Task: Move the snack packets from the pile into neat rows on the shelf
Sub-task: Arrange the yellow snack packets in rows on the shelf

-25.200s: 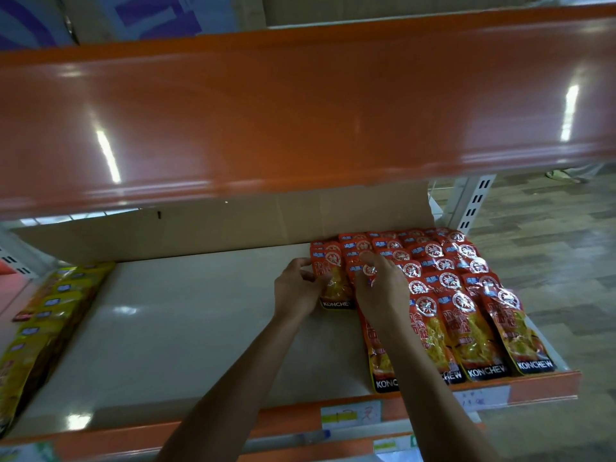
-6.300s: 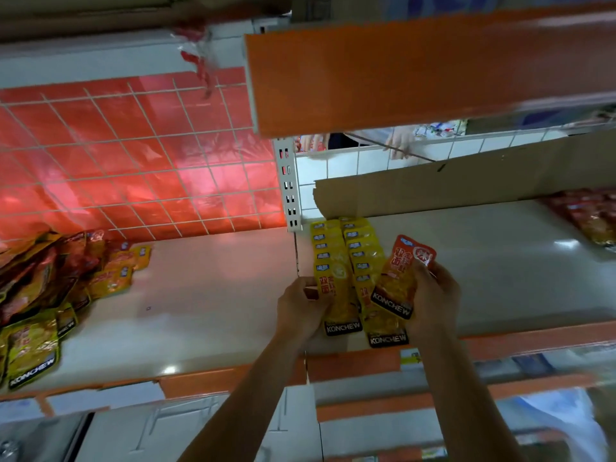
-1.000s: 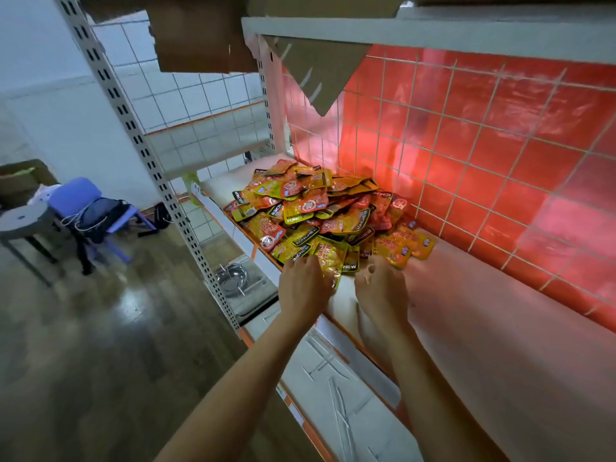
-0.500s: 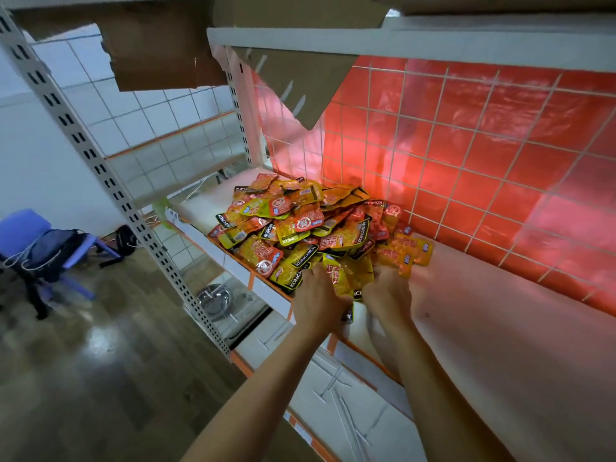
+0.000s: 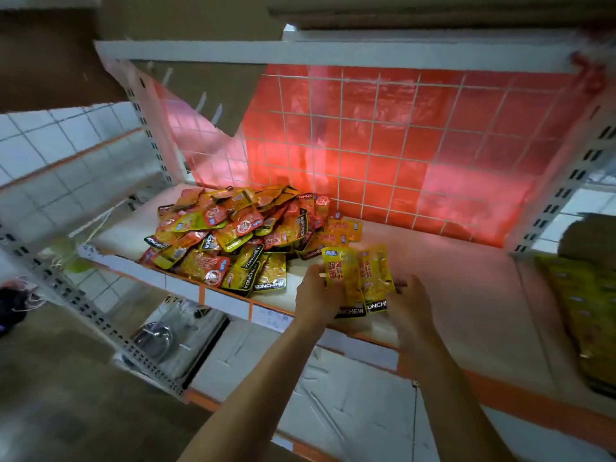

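Observation:
A loose pile of red and yellow snack packets (image 5: 240,235) lies on the left part of the white shelf (image 5: 466,295), against the red grid back panel. Just right of the pile I hold up two yellow packets side by side above the shelf's front edge. My left hand (image 5: 316,295) grips the left yellow packet (image 5: 345,278) by its left edge. My right hand (image 5: 411,306) holds the right yellow packet (image 5: 376,275) at its right edge. A row of yellow packets (image 5: 586,315) lies at the far right, blurred.
The red wire-grid back panel (image 5: 400,145) closes the shelf behind. A white shelf board (image 5: 333,51) runs overhead. Perforated uprights (image 5: 563,195) stand at the bay's sides. A lower shelf (image 5: 333,395) sticks out below, with a metal pot (image 5: 153,338) at the left.
Both hands have pulled back from the pile's front edge, each lifting a yellow packet clear of it. The view has swung right, bringing the far-right yellow row into sight.

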